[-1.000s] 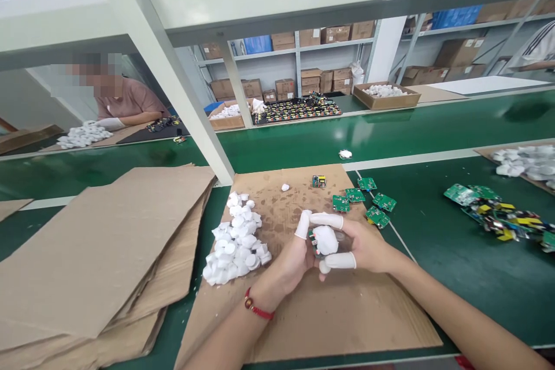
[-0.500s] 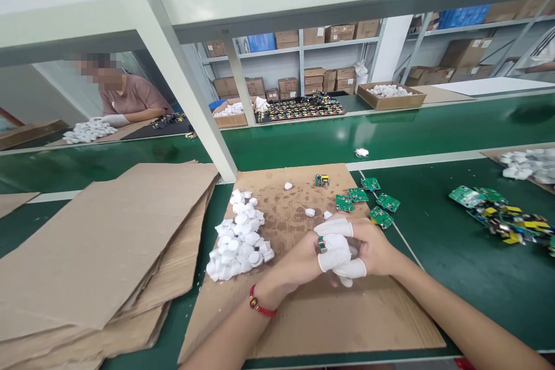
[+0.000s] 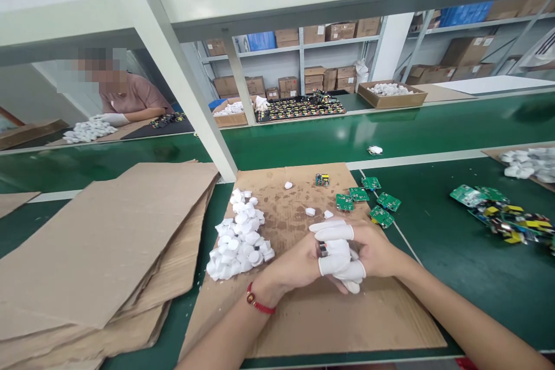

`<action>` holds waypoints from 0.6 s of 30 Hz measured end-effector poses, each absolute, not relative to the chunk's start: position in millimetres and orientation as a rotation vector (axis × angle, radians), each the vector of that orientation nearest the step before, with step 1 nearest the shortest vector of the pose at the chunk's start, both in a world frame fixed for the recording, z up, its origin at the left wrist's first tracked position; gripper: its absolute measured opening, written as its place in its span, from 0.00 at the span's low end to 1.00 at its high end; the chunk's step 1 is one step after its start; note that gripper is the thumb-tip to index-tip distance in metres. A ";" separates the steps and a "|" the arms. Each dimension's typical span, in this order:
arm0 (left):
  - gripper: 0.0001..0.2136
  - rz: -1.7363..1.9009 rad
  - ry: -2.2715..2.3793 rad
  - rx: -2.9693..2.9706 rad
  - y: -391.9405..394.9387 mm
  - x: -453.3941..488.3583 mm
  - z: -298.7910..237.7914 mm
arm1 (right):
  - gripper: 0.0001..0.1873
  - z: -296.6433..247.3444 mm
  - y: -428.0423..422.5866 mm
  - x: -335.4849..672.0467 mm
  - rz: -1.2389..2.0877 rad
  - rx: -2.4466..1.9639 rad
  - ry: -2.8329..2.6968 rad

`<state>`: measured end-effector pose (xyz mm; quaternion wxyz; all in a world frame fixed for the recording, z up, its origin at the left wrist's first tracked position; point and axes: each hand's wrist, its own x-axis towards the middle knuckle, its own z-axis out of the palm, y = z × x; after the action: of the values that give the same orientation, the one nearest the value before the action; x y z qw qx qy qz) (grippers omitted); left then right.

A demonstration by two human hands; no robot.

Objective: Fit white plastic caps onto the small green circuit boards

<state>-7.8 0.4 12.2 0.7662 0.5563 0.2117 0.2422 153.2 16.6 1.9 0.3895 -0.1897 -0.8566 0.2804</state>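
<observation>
Both my hands are closed together over the brown cardboard sheet (image 3: 347,324), with white finger cots on several fingers. My left hand (image 3: 306,260), red bracelet at its wrist, grips a small circuit board (image 3: 322,249); only one edge shows between the fingers. From the other side my right hand (image 3: 368,245) wraps round the same board, and its fingers overlap those of the left. To the left lies a heap of white lumps (image 3: 243,237). Beyond my fingers are a loose white lump (image 3: 310,211) and a circuit board with yellow parts (image 3: 322,179). Several green boards (image 3: 382,217) lie on the right.
Stacked cardboard sheets (image 3: 99,243) lie at the left, beside a slanting white post (image 3: 173,63). More boards (image 3: 511,217) are piled at the right. A board with a white top (image 3: 375,150) rides the green belt (image 3: 295,147). A co-worker (image 3: 134,95) sits across.
The white-topped board on the belt has moved to the right. My fingers have shifted slightly around the held board, and my hands stay in about the same place.
</observation>
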 end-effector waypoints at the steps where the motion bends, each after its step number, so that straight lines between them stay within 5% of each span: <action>1: 0.25 0.544 0.455 1.211 0.2 -7.7 12.1 | 0.25 2.8 16.1 153.2 0.703 -0.478 -2.169; 10: 0.18 0.713 0.588 1.390 0.7 -4.0 4.0 | 0.28 5.4 15.2 152.7 0.603 -0.481 -2.184; 18: 0.25 0.753 0.674 1.386 -3.3 -3.9 7.8 | 0.27 7.3 12.3 152.7 0.639 -0.537 -2.185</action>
<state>-3.9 -3.3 7.8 0.6543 0.6110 0.2972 0.3321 152.7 12.3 7.3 0.3908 -0.2112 -0.8598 0.2517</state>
